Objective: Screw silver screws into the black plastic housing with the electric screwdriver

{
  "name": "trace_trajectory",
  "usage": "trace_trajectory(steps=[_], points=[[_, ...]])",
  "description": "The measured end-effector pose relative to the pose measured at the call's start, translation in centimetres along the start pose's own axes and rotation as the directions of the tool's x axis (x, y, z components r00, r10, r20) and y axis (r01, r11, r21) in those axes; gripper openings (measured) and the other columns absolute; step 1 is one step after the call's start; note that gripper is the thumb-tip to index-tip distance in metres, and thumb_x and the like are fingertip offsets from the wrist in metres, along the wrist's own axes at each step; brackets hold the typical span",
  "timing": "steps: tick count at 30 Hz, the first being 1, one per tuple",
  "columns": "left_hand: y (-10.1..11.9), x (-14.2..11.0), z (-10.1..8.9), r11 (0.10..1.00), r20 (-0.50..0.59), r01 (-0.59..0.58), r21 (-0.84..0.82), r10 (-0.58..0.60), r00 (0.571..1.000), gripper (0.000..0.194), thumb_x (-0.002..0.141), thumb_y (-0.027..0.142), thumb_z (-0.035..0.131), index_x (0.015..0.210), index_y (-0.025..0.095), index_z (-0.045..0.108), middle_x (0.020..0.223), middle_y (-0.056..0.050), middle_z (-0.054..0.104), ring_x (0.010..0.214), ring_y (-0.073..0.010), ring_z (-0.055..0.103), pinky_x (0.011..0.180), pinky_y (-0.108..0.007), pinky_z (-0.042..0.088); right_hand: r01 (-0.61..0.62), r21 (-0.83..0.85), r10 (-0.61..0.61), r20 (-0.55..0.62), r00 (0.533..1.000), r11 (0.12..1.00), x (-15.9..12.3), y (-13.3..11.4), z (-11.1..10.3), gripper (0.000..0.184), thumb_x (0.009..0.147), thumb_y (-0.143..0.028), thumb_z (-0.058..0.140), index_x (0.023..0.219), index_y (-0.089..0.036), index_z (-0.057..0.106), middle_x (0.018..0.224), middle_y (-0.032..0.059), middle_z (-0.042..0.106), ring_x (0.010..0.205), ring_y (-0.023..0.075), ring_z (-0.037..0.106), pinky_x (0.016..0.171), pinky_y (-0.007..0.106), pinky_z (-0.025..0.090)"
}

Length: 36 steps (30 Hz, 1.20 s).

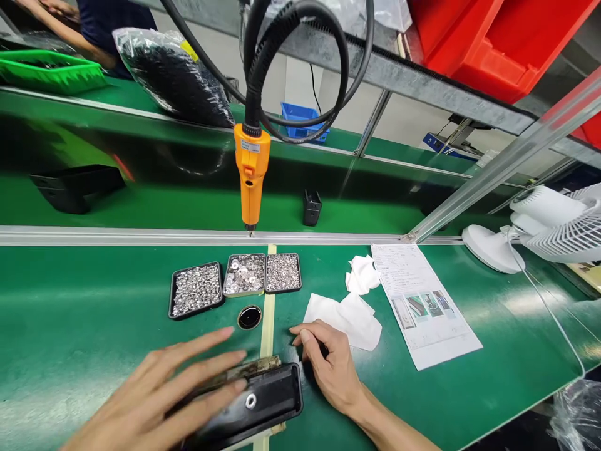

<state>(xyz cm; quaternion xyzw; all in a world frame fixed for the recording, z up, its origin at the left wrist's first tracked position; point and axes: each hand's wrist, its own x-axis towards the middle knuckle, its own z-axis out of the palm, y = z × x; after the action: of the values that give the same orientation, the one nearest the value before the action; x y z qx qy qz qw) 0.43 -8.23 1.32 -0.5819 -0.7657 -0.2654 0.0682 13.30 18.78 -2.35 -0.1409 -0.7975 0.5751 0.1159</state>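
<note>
Two hands (159, 388) (331, 363), left over black casing (275, 391), right beside it

Trays (198, 312) behind case (278, 393), sheet (425, 313) to right

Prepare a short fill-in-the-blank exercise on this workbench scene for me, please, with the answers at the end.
1. The tool hanging from a black cable is coloured ____.
2. Exactly ____ square trays of small metal parts stand on the green bench.
3. The hand spread over the black casing is the person's ____ one.

Missing words: orange; three; left.
</note>
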Motion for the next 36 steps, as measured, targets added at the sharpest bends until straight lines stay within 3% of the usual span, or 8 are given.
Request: trace_trajectory(steps=[3,5,11,16,22,27,32,36], points=[[-3.6,0.9,-0.2,0.974,-0.114,0.228,-0.013,-0.228,0.967,0.028,0.100,0.040,0.057,0.125,0.033,0.067,0.129,-0.001,0.071,0.133,-0.0281,0.054,0.111,-0.045,0.044,-0.004,0.025,0.004,-0.002,1.000,1.000,0.0,0.2,0.1,0.035,0.106,-0.045,0.051,0.109,-0.024,0.080,0.085,0.0034,0.072,0.067,0.0136,0.060,0.066,0.028,0.047],[-6.7,1.9,-0.1,0.896,-0.128,0.435,0.093,-0.422,0.897,0.033,0.100,0.054,0.053,0.111,0.029,0.072,0.114,-0.004,0.075,0.116,-0.0296,0.060,0.097,-0.044,0.049,-0.003,0.049,0.003,-0.012,1.000,0.999,0.1,0.5,0.2,0.037,0.105,-0.047,0.052,0.107,-0.023,0.080,0.085,0.0035,0.072,0.066,0.0134,0.060,0.065,0.027,0.047],[-11.3,4.2,2.3,0.854,-0.094,0.486,0.186,-0.477,0.874,0.032,0.096,0.046,0.056,0.098,0.022,0.076,0.095,-0.008,0.074,0.091,-0.0296,0.059,0.083,-0.044,0.050,-0.038,0.197,0.048,-0.046,0.998,0.980,0.3,1.4,0.1,0.042,0.102,-0.056,0.056,0.102,-0.021,0.079,0.080,0.0041,0.071,0.057,0.0115,0.057,0.052,0.025,0.043],[-10.9,4.4,3.1,0.852,-0.130,0.500,0.154,-0.484,0.865,0.027,0.096,0.040,0.054,0.087,0.023,0.074,0.088,-0.006,0.073,0.085,-0.0266,0.060,0.078,-0.040,0.050,0.044,0.179,-0.034,-0.063,0.997,0.983,0.8,-1.0,-1.1,0.038,0.103,-0.052,0.055,0.104,-0.022,0.079,0.082,0.0051,0.071,0.057,0.0123,0.059,0.047,0.024,0.042],[-10.6,3.9,2.6,0.850,-0.239,0.520,0.084,-0.489,0.839,0.034,0.097,0.048,0.054,0.093,0.027,0.081,0.096,-0.006,0.079,0.087,-0.0275,0.066,0.081,-0.041,0.054,0.280,-0.118,-0.293,-0.110,0.950,0.953,7.7,-8.1,-1.0,0.030,0.103,-0.040,0.055,0.125,-0.025,0.070,0.110,0.0077,0.073,0.096,0.0204,0.068,0.084,0.034,0.055],[-9.0,3.5,2.7,0.811,-0.348,0.585,-0.004,-0.550,0.759,0.041,0.098,0.058,0.053,0.102,0.026,0.078,0.094,-0.004,0.079,0.070,-0.0191,0.071,0.062,-0.029,0.060,0.318,-0.103,-0.333,-0.191,0.924,0.942,16.5,-10.7,3.2,0.090,0.092,-0.051,0.071,0.164,-0.019,0.027,0.162,0.0189,0.044,0.147,0.0325,0.046,0.118,0.050,0.043],[-6.3,3.7,3.0,0.831,-0.407,0.521,-0.196,-0.553,0.727,0.036,0.095,0.061,0.058,0.095,0.029,0.072,0.090,-0.001,0.074,0.071,-0.0174,0.071,0.064,-0.025,0.061,0.320,0.028,-0.305,-0.239,0.922,0.947,19.0,-12.2,5.6,0.063,0.096,-0.049,0.064,0.151,-0.023,0.047,0.113,0.0077,0.073,0.105,0.0255,0.067,0.093,0.040,0.054],[-5.0,3.7,3.3,0.914,-0.444,0.338,-0.224,-0.404,0.800,0.018,0.097,0.046,0.062,0.092,0.029,0.067,0.091,-0.001,0.073,0.085,-0.0174,0.075,0.074,-0.022,0.062,0.315,0.152,-0.275,-0.237,0.932,0.937,17.1,-12.7,5.8,0.041,0.097,-0.053,0.062,0.123,-0.021,0.062,0.090,0.0012,0.068,0.079,0.0179,0.063,0.076,0.033,0.054]])
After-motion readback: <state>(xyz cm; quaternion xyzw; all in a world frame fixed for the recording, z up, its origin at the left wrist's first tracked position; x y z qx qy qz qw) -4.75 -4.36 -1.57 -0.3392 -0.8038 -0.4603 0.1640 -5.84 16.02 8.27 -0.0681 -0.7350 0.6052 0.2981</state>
